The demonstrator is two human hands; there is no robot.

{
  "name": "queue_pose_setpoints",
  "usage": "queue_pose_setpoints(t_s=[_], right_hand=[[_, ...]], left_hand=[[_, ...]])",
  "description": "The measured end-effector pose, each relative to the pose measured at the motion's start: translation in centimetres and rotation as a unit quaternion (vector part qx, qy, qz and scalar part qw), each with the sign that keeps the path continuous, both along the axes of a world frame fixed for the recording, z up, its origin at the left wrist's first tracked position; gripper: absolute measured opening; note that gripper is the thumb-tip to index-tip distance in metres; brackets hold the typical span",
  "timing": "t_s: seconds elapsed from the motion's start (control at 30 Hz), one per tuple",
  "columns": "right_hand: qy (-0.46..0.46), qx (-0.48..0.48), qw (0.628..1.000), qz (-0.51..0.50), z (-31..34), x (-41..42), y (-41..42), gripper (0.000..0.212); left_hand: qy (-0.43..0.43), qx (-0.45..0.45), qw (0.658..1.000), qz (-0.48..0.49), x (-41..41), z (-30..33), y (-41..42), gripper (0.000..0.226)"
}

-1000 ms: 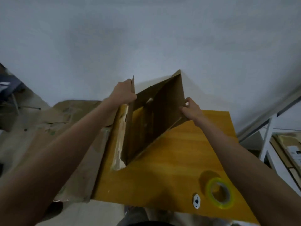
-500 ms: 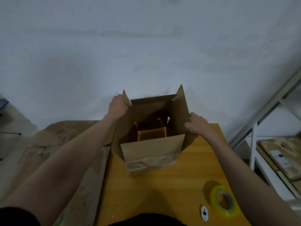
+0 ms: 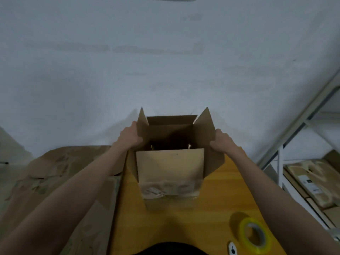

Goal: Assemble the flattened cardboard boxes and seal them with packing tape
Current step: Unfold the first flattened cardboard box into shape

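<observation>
Cardboard box upright on the tabletop, top flaps open, one hand on each side flap.

The left hand grips the box's left side flap, fingers curled over its edge. The right hand grips the right side flap the same way. The near flap hangs down over the front wall, with old tape residue below it. A yellow roll of packing tape lies flat on the tabletop, near and to the right of the box, well apart from it. A small white object lies just left of the roll. Flattened cardboard sheets lie left of the box, beyond the tabletop edge.
</observation>
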State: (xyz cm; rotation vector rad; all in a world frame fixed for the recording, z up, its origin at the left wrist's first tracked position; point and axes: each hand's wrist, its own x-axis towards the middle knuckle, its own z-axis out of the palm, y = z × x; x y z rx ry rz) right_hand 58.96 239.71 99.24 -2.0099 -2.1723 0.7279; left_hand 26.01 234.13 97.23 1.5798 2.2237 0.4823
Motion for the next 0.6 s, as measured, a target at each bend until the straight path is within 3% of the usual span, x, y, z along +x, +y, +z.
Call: queue_pose_setpoints(t_s=[0.1,0.23,0.37,0.47,0.53,0.6], right_hand=[[0.012,-0.030,0.999,0.010,0.5,2.0,-0.6,0.043],[0.002,-0.053,0.998,0.016,-0.8,2.2,-2.3,0.035],[0.015,-0.004,1.000,-0.007,-2.5,1.1,-3.7,0.047],[0.078,0.051,0.995,-0.023,-3.2,-0.1,-3.8,0.063],[0.090,0.094,0.992,-0.002,-3.2,-1.1,-3.6,0.081],[0.076,0.148,0.986,0.024,-2.8,-1.9,-3.3,0.082]], left_hand=[[-0.004,0.023,0.999,0.033,-1.4,0.3,0.2,0.049],[-0.021,0.018,1.000,-0.004,-1.1,-0.7,-0.4,0.050],[-0.025,0.019,0.999,0.000,-0.4,-1.2,-1.0,0.058],[-0.031,0.026,0.999,-0.009,-0.7,-1.2,-1.7,0.067],[-0.024,0.032,0.999,-0.016,-0.7,-1.0,-2.3,0.070],[-0.003,0.041,0.999,-0.021,-0.6,-0.8,-2.7,0.079]])
